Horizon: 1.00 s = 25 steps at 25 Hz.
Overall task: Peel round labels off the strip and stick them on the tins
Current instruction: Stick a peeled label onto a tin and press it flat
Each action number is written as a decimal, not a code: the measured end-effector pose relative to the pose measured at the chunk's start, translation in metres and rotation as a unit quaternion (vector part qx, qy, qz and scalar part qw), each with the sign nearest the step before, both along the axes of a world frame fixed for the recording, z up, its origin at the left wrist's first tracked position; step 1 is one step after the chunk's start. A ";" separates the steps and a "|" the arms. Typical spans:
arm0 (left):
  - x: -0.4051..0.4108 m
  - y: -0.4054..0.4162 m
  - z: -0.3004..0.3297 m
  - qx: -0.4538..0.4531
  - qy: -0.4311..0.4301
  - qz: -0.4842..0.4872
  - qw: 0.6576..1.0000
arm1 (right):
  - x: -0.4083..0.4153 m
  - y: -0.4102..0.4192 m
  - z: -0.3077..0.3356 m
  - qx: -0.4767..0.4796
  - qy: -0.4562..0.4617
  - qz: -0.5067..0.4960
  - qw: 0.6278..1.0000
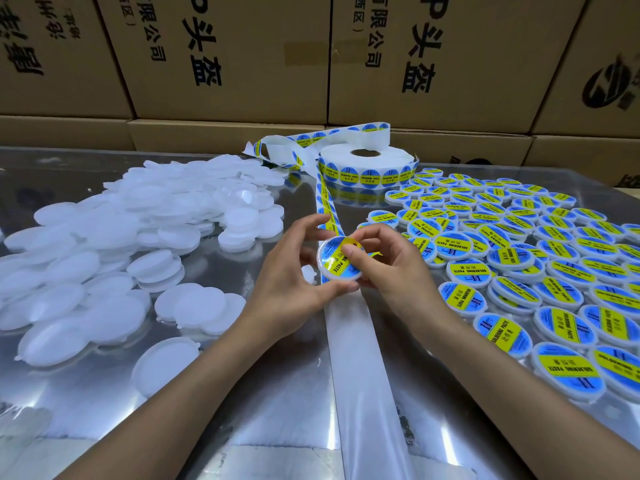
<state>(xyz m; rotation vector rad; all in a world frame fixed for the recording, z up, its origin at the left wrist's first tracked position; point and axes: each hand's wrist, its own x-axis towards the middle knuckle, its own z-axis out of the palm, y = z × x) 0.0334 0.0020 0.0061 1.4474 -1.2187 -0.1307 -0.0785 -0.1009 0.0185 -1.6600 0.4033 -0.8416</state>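
At the middle of the metal table my left hand grips a round white tin by its rim, tilted toward me. A blue and yellow round label lies on the tin's face, and my right hand presses it down with the thumb, fingers curled over the tin's far edge. The label strip runs from the roll at the back down to my hands. Its bare backing trails toward me across the table.
A heap of unlabelled white tins covers the table's left half. Several labelled tins lie spread over the right half. Stacked cardboard boxes wall off the back. The shiny metal table shows between my forearms.
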 end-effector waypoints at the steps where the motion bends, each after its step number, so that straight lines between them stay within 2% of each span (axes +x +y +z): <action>1: -0.001 0.000 0.001 0.001 0.001 0.000 1.000 | -0.001 -0.002 0.000 0.032 -0.005 0.017 0.999; 4: -0.005 0.002 0.004 -0.002 -0.005 -0.003 1.000 | -0.005 -0.005 0.003 0.127 0.013 0.062 0.990; 7: -0.011 0.003 0.006 -0.004 -0.008 -0.008 1.000 | -0.007 0.001 0.003 0.128 0.088 0.154 0.976; 9: -0.014 0.004 0.007 0.003 -0.013 -0.005 1.000 | -0.006 0.004 0.000 0.135 0.095 0.178 0.970; 13: -0.018 0.004 0.011 0.012 0.000 -0.002 1.000 | -0.004 0.004 -0.002 0.131 0.058 0.151 0.978; 16: -0.018 0.002 0.010 0.017 0.006 -0.001 1.000 | -0.001 0.007 -0.001 0.155 0.058 0.083 0.983; 23: -0.020 0.000 0.007 0.018 -0.004 0.009 1.000 | 0.005 0.002 0.000 0.276 0.084 0.004 0.957; 25: -0.020 0.000 0.006 0.013 -0.021 0.011 1.000 | 0.005 -0.001 0.000 0.273 0.088 0.002 0.958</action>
